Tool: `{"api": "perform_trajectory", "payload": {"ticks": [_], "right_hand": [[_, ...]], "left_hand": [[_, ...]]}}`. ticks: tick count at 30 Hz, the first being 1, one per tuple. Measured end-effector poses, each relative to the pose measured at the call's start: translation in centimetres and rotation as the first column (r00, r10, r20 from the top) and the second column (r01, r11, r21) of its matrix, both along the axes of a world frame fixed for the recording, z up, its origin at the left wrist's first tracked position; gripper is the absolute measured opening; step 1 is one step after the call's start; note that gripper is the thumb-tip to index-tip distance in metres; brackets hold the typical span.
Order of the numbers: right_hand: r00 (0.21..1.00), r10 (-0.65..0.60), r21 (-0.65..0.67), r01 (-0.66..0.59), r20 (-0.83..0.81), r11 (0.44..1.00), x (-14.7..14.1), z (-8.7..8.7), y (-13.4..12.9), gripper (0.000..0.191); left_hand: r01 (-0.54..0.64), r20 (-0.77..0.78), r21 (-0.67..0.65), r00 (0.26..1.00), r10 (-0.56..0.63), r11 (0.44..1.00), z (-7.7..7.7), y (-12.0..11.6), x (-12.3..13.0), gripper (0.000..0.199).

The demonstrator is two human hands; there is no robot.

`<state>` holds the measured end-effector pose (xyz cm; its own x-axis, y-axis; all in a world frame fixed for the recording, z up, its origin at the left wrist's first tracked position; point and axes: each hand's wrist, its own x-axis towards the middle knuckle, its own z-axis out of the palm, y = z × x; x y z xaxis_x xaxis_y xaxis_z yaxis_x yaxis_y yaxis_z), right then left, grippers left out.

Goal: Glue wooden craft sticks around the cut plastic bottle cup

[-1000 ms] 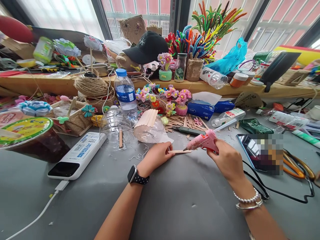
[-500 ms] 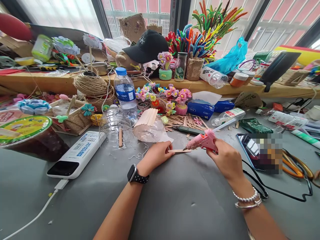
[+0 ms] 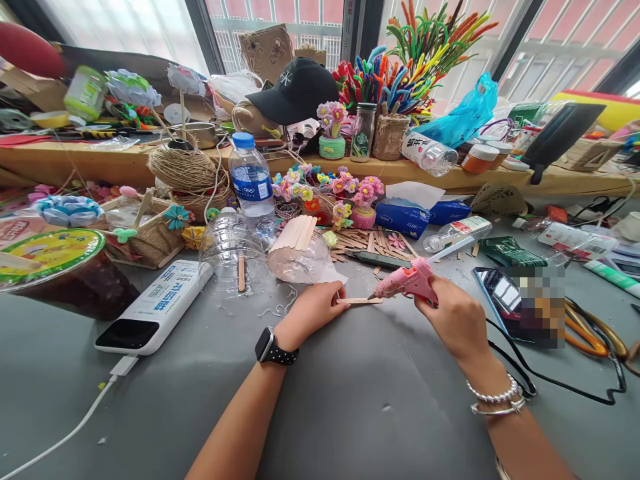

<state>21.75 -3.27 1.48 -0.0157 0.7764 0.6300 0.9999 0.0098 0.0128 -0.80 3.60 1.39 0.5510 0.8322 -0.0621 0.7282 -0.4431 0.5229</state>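
Observation:
My left hand (image 3: 316,308) pinches one end of a wooden craft stick (image 3: 361,301) just above the grey table. In my right hand (image 3: 457,320) is a pink hot glue gun (image 3: 407,280), its nozzle pointing left and down at the stick, at or very near its surface. A clear glue stick (image 3: 453,247) juts from the gun's back. Just beyond my left hand lies a cut clear plastic bottle piece (image 3: 295,263) with several craft sticks (image 3: 298,233) side by side on it. Left of it, another clear bottle piece (image 3: 231,247) bears a single craft stick (image 3: 242,274).
Loose craft sticks (image 3: 345,247) and a dark green utility knife (image 3: 375,260) lie behind my hands. A white power bank (image 3: 163,303) and a drink cup (image 3: 85,293) stand at left. A phone (image 3: 495,300) and a black cord (image 3: 560,392) lie at right. A water bottle (image 3: 253,180) stands behind.
Hands, craft stick and glue gun keep nearly the same positions. The whole view has shifted very slightly.

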Motion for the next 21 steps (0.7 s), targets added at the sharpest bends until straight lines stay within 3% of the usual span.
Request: {"api": "perform_trajectory", "payload": {"ticks": [12,21], "right_hand": [[1.0,-0.006,-0.005,0.006,-0.003,1.0,0.08,0.05,-0.02,0.044],[1.0,0.0,0.003,0.0,0.008,1.0,0.34,0.05,0.02,0.035]], "left_hand": [[-0.004,-0.008,0.0,1.0,0.004,1.0,0.17,-0.07,-0.02,0.014],[0.005,0.002,0.001,1.0,-0.005,1.0,0.22,-0.09,0.01,0.015]]}}
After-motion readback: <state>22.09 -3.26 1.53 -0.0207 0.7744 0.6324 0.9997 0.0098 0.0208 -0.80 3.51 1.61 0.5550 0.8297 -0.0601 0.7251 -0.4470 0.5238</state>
